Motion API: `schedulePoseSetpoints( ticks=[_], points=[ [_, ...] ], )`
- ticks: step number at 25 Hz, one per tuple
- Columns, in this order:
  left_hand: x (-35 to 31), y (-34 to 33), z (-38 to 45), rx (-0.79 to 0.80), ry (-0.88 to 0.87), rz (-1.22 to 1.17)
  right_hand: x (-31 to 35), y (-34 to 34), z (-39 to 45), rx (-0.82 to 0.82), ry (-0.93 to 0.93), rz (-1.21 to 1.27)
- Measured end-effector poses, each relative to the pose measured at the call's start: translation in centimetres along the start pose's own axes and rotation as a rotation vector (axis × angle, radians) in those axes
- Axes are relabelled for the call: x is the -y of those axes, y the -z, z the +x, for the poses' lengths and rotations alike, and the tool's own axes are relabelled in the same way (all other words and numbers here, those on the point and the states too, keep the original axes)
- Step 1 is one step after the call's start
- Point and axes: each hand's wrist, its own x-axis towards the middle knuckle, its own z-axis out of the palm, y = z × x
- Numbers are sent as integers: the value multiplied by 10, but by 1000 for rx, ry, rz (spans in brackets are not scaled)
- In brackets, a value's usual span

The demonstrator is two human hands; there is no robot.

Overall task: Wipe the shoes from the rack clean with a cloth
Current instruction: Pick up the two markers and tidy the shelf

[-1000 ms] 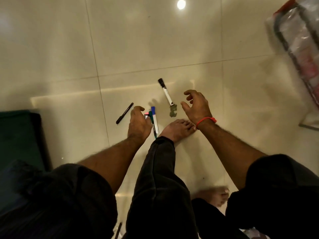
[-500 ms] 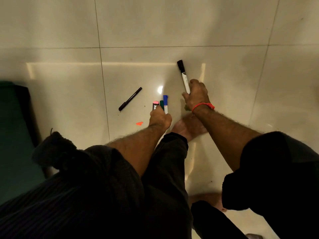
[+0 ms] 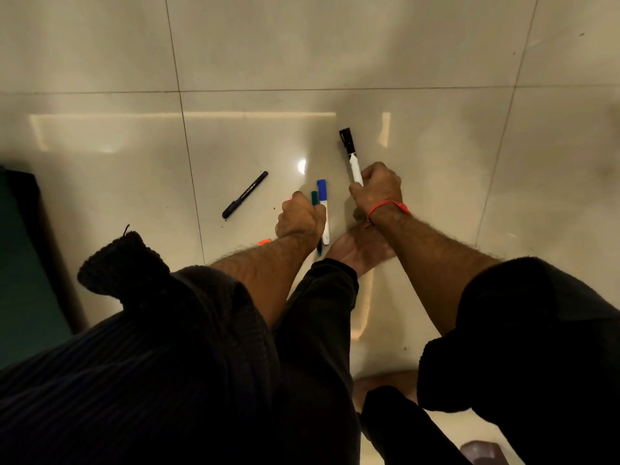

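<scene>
No shoes, rack or cloth show in this view. I look down at a glossy tiled floor with markers on it. My right hand (image 3: 377,189), with a red thread on the wrist, grips a white marker with a black cap (image 3: 350,156). My left hand (image 3: 298,218) holds a bundle of markers: a blue-capped white one (image 3: 323,209), a green one (image 3: 314,198) and a pink tip barely showing. A small dark lump beneath my right wrist is mostly hidden.
A dark blue pen (image 3: 245,194) lies alone on the floor to the left of my hands. An orange scrap (image 3: 264,242) sits by my left forearm. My bare foot (image 3: 355,250) rests below the hands. A dark green object (image 3: 30,250) stands at the left edge.
My right hand dropped onto the black-capped marker and closed on it. My left hand kept its bundle of markers. The camera tilted down and the wrapped item at top right left the view.
</scene>
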Motion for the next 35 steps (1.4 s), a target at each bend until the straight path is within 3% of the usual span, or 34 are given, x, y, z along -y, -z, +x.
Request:
schedulePoseSetpoints(
  ticks=[5,10,14,17,24,30,35],
  points=[
    [-19,-5,1,22,-52,-14,-11,11,-1,10,6,79],
    [-26,-20,4,56,-138,161,-21,9,-7,20,4,141],
    [-37,-11,-5,-34,-148,41,-29,17,-18,25,-13,236],
    [-56,9,-28,-59,-259,-96,-26,43,-40,-34,-23,328],
    [-128,44,-130,-50,-576,-151,-30,132,-119,-187,-67,561],
    [-170,49,-260,121,-715,-71,-85,221,-232,-433,-184,856],
    [-196,15,-402,289,-847,28,-162,275,-354,-680,-279,1082]
  ],
)
